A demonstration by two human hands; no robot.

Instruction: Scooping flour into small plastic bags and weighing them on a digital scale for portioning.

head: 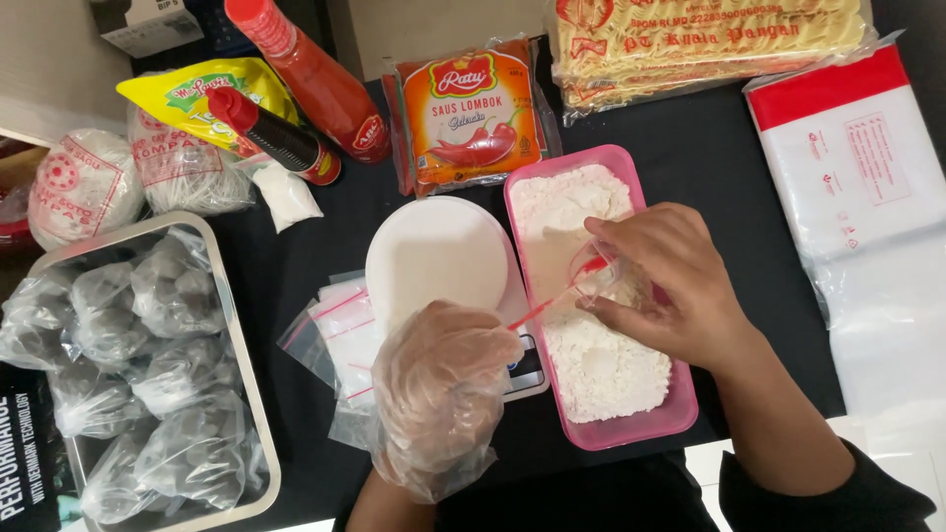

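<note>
Flour [601, 369] fills the pink tub [631, 431]; right hand [670, 286] pinches a small zip bag [594, 276], gloved left hand [439, 389] clenched.

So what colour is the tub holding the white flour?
Pink tub, clearest in the head view.

left hand [439, 379]: gloved, fingers curled | right hand [670, 286]: bare, fingers pinched, palm down

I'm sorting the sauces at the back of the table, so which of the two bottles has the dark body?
The shorter bottle, lying against the yellow packet. Its body is dark brown under a red cap, whereas the taller bottle beside it is orange-red all over.
</note>
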